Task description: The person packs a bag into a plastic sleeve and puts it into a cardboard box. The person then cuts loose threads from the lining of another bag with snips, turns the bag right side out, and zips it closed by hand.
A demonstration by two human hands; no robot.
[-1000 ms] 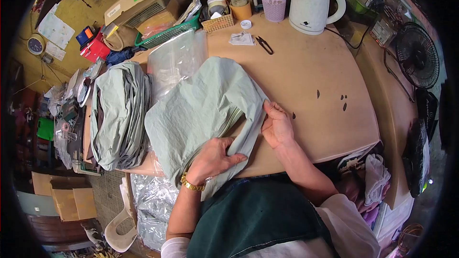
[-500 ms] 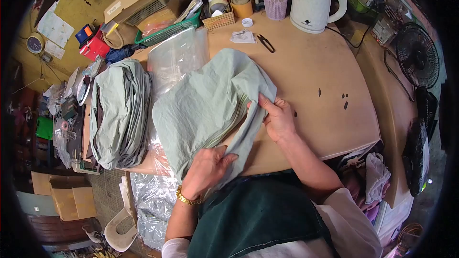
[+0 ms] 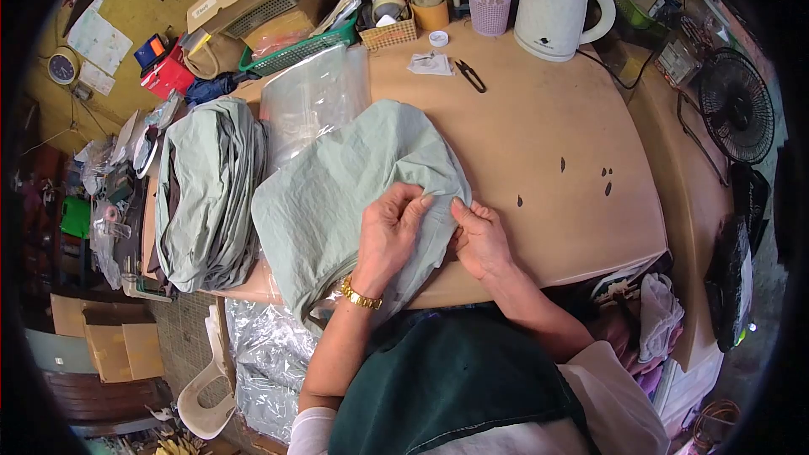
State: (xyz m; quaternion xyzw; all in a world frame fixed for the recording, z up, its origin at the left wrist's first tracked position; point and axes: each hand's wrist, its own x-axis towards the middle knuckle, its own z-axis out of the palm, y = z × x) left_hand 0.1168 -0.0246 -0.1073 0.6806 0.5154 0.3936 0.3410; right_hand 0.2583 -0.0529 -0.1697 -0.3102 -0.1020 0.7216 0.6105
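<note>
A pale green fabric piece (image 3: pixel 329 177) lies partly bunched on the brown-covered table (image 3: pixel 556 101) in front of me. My left hand (image 3: pixel 389 227), with a gold watch band at the wrist, pinches the cloth near its right side. Close beside it, my right hand (image 3: pixel 480 238) grips the cloth's right edge between thumb and fingers. The fabric between the two hands is gathered, and its lower part hangs toward my lap. To the left rests a thick folded stack of similar green fabric (image 3: pixel 206 198).
Clear plastic bags (image 3: pixel 316 93) lie behind the cloth. Black thread snips (image 3: pixel 470 76) and a small white lid (image 3: pixel 438 39) are farther back. A white kettle (image 3: pixel 549 13), a pink cup (image 3: pixel 489 13) and a green basket (image 3: pixel 303 50) line the rear. A black fan (image 3: pixel 736 105) stands at right.
My left hand has moved up and right from the cloth's lower edge, now pinching near my right hand. The right hand has shifted slightly down, and the cloth's opening has been folded over.
</note>
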